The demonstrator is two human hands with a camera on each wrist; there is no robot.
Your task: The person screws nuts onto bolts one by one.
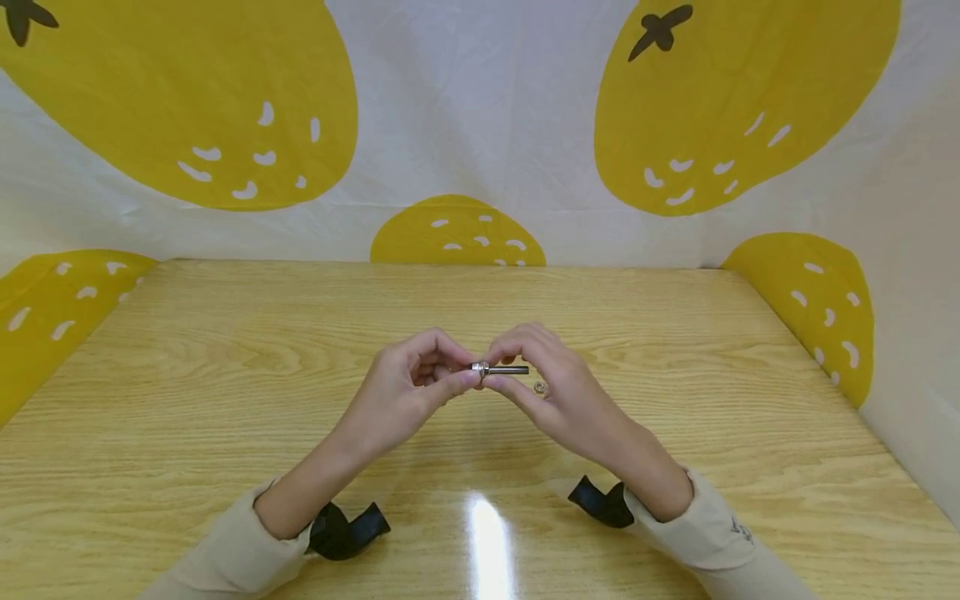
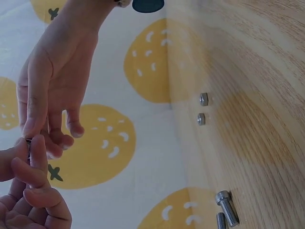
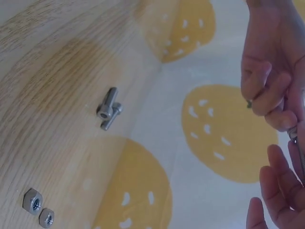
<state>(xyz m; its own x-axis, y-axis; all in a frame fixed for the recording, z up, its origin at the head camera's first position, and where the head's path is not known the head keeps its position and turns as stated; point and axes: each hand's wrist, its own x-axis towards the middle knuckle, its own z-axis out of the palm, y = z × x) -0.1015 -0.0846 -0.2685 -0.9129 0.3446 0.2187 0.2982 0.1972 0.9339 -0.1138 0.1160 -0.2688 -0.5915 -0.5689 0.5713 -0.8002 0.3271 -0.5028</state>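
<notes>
In front of the chest, both hands meet at a metal bolt [image 1: 510, 370] held above the table. My left hand [image 1: 401, 379] pinches the bolt's head end between thumb and fingers. The shank points to the right, under the arch of my right hand [image 1: 551, 392]. Thumb and fingertips of the right hand pinch a small metal ring [image 1: 483, 367] around the bolt beside its head; the fingertips partly hide it. In the right wrist view, the ring [image 3: 292, 134] shows between the fingertips, with the bolt's shank [image 3: 299, 157] at the frame edge.
A nut [image 1: 540, 387] lies on the wooden table [image 1: 225, 333] just beyond the right hand. The left wrist view shows two nuts, one large [image 2: 204, 99] and one small [image 2: 201, 119], plus two socket-head bolts [image 2: 228, 210]. A fruit-print cloth [image 1: 480, 125] hangs behind the table.
</notes>
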